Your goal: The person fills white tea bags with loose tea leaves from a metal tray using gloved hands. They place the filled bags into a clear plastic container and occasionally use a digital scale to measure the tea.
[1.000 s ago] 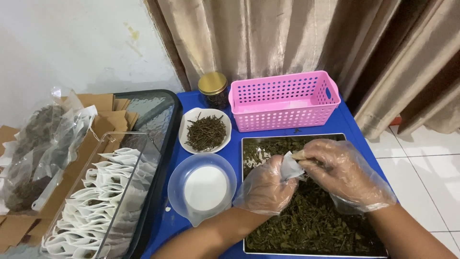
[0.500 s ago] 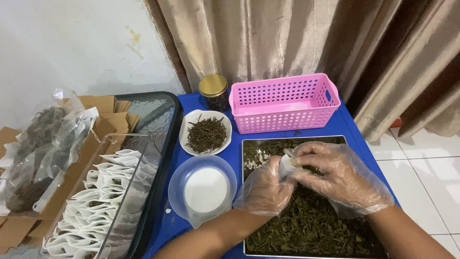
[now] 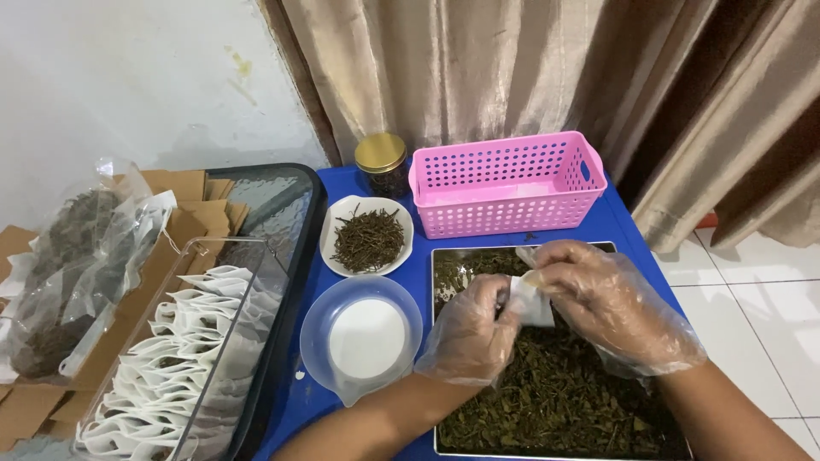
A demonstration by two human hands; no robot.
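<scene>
Both my hands wear clear plastic gloves and meet over a metal tray (image 3: 442, 256) filled with dark dried leaves (image 3: 547, 393). My left hand (image 3: 474, 335) and my right hand (image 3: 611, 303) together pinch a small white paper sachet (image 3: 531, 300) held just above the leaves. A white dish of dried twiggy herbs (image 3: 367, 237) sits to the upper left of the tray. A clear plastic bowl with a white inside (image 3: 363, 341) stands just left of my left hand.
A pink perforated basket (image 3: 508, 183) stands behind the tray, a gold-lidded jar (image 3: 382, 162) beside it. At left, a clear box holds several white sachets (image 3: 184, 341), with plastic bags of dried leaves (image 3: 68, 273) on cardboard. The blue table's (image 3: 623, 226) right edge meets curtains.
My hands have shifted slightly on the sachet and sit a little lower over the tray; the sachet stays pinched between them. Nothing else has moved.
</scene>
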